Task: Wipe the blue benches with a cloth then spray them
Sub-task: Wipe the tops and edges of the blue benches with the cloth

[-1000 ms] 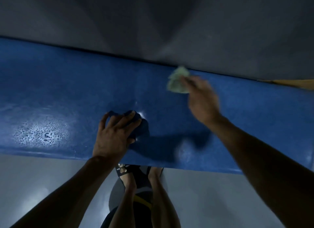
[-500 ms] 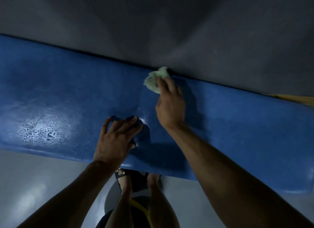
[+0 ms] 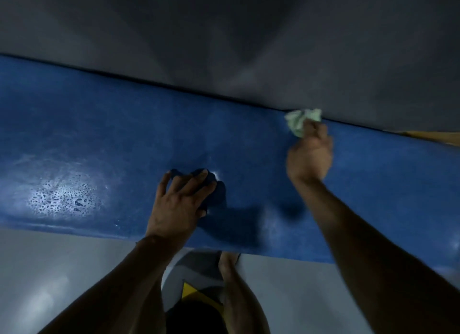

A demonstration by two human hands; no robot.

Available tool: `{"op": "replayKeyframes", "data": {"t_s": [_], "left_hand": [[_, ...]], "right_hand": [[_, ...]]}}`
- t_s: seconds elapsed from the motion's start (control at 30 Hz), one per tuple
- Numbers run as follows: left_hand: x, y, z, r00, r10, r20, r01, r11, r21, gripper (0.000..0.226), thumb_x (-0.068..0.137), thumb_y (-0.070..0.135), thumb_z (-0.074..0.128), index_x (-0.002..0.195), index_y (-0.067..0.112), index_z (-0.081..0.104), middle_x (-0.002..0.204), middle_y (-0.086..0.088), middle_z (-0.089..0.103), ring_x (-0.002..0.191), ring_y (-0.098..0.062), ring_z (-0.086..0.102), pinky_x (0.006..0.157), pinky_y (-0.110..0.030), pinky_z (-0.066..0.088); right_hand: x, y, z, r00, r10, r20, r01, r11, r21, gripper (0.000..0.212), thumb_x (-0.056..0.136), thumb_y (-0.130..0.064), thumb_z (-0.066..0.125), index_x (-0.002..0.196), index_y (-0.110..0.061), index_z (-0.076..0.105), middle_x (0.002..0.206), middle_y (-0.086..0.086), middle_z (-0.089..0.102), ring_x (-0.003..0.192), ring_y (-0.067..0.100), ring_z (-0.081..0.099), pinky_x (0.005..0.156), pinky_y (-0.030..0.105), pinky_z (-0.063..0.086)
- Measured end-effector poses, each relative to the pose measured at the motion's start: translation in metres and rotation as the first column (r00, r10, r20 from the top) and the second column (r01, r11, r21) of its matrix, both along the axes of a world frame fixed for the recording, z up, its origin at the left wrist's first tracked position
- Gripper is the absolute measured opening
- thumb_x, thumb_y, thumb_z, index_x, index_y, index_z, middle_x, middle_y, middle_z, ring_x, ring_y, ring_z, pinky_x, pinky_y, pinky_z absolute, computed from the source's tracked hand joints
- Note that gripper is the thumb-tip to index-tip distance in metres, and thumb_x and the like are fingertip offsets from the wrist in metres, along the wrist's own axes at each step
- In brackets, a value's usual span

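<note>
A long blue bench (image 3: 124, 134) runs across the view, with a grey wall (image 3: 224, 35) behind it and a pale floor (image 3: 49, 271) in front of it.

The right hand (image 3: 310, 157) is out near the back edge of the bench, right where the bench meets the wall. Its fingers are closed around a scrunched light green cloth (image 3: 300, 120). The cloth pokes out past the fingertips, on the wall side of the hand. The cloth is pressed on the bench top and touches the line where the wall starts. The hand looks a little blurry.

The left hand (image 3: 180, 201) is nearer the front edge of the bench, about in the middle of its length. Its fingers are spread and curved over a dark blue thing (image 3: 214, 186) that sits on the bench. That thing is almost the same colour as the bench, so I cannot tell what it is. It sticks out from under the fingertips on the side toward the right hand.

On the bench, off to the far side of the left hand from the cloth, there is a shiny patch of water drops (image 3: 62, 196).

Below the front edge of the bench, the person's legs (image 3: 231, 284) show.
</note>
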State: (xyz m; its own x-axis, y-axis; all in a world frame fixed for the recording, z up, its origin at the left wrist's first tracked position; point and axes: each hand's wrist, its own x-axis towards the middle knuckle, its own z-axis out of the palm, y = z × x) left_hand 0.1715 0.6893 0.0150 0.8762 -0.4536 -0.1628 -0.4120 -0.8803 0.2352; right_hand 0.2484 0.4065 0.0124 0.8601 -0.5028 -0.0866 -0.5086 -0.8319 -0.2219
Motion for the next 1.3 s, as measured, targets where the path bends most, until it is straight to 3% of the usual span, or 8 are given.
{"op": "replayKeyframes", "data": {"t_s": [0.2, 0.33, 0.5, 0.67, 0.8, 0.93, 1.2, 1.3], "left_hand": [[0.014, 0.01, 0.006, 0.994, -0.101, -0.043, 0.1, 0.994, -0.031, 0.083, 0.05, 0.042, 0.092, 0.128, 0.034, 0.064, 0.138, 0.005, 0.06, 0.118, -0.026, 0.055, 0.111, -0.058, 0.029], [0.042, 0.045, 0.016, 0.989, -0.148, 0.016, 0.148, 0.98, -0.131, 0.08, 0.053, 0.026, 0.092, 0.128, 0.03, 0.064, 0.135, 0.001, 0.063, 0.107, -0.031, 0.066, 0.109, -0.052, 0.028], [0.077, 0.128, 0.022, 1.0, -0.028, -0.01, 0.028, 1.0, -0.001, 0.084, 0.06, 0.014, 0.087, 0.137, 0.029, 0.057, 0.141, -0.003, 0.058, 0.116, -0.033, 0.057, 0.107, -0.059, 0.035], [0.078, 0.163, 0.014, 0.993, -0.087, -0.076, 0.094, 0.991, 0.092, 0.095, 0.057, 0.016, 0.088, 0.143, 0.03, 0.05, 0.156, 0.004, 0.041, 0.125, -0.029, 0.042, 0.108, -0.058, 0.033], [0.081, 0.16, 0.014, 0.993, -0.077, -0.086, 0.086, 0.991, 0.105, 0.096, 0.055, 0.019, 0.091, 0.142, 0.031, 0.052, 0.154, 0.004, 0.043, 0.124, -0.03, 0.039, 0.107, -0.06, 0.035], [0.083, 0.163, 0.015, 0.993, -0.086, -0.082, 0.094, 0.99, 0.1, 0.095, 0.056, 0.023, 0.092, 0.141, 0.032, 0.053, 0.153, 0.005, 0.044, 0.124, -0.028, 0.039, 0.108, -0.061, 0.034], [0.082, 0.162, 0.01, 0.994, -0.097, -0.056, 0.098, 0.995, 0.018, 0.091, 0.056, 0.014, 0.089, 0.139, 0.028, 0.054, 0.15, 0.001, 0.048, 0.12, -0.025, 0.039, 0.106, -0.056, 0.038], [0.082, 0.164, 0.008, 0.993, -0.105, -0.053, 0.106, 0.994, 0.01, 0.09, 0.058, 0.015, 0.089, 0.139, 0.028, 0.054, 0.152, 0.001, 0.047, 0.123, -0.026, 0.041, 0.107, -0.057, 0.038]], "right_hand": [[0.045, 0.163, 0.002, 0.929, 0.371, 0.008, -0.37, 0.923, 0.102, 0.055, 0.084, -0.001, 0.054, 0.136, -0.016, 0.052, 0.139, 0.001, 0.05, 0.11, 0.029, 0.05, 0.078, 0.038, 0.048], [0.044, 0.103, 0.008, 0.814, 0.579, -0.045, -0.577, 0.815, 0.054, 0.063, 0.081, 0.0, 0.05, 0.14, -0.022, 0.051, 0.137, -0.003, 0.054, 0.106, 0.033, 0.052, 0.078, 0.04, 0.054], [0.011, 0.023, 0.013, 0.973, 0.229, -0.036, -0.23, 0.973, -0.036, 0.071, 0.068, -0.01, 0.033, 0.135, -0.02, 0.057, 0.135, 0.003, 0.056, 0.102, 0.042, 0.053, 0.087, 0.038, 0.046], [0.037, 0.156, -0.003, 0.987, -0.141, 0.074, 0.131, 0.983, 0.126, 0.06, 0.075, -0.005, 0.05, 0.133, -0.017, 0.06, 0.135, 0.006, 0.057, 0.105, 0.036, 0.053, 0.084, 0.036, 0.039], [0.051, 0.258, 0.003, 0.957, 0.286, 0.05, -0.29, 0.933, 0.214, 0.064, 0.08, 0.001, 0.047, 0.141, -0.019, 0.051, 0.142, 0.001, 0.05, 0.106, 0.031, 0.049, 0.082, 0.039, 0.046], [0.047, 0.199, 0.008, 0.827, 0.561, 0.038, -0.561, 0.818, 0.125, 0.069, 0.075, 0.001, 0.05, 0.14, -0.024, 0.053, 0.14, -0.002, 0.054, 0.108, 0.032, 0.054, 0.083, 0.039, 0.054], [0.015, 0.106, -0.012, 0.972, -0.231, 0.052, 0.221, 0.963, 0.157, 0.065, 0.071, -0.009, 0.047, 0.134, -0.016, 0.058, 0.132, 0.007, 0.057, 0.109, 0.037, 0.056, 0.096, 0.04, 0.048], [0.031, 0.212, -0.017, 0.982, -0.132, 0.133, 0.083, 0.942, 0.326, 0.057, 0.079, 0.002, 0.053, 0.135, -0.009, 0.057, 0.128, 0.008, 0.058, 0.112, 0.032, 0.054, 0.096, 0.011, 0.034]]}}
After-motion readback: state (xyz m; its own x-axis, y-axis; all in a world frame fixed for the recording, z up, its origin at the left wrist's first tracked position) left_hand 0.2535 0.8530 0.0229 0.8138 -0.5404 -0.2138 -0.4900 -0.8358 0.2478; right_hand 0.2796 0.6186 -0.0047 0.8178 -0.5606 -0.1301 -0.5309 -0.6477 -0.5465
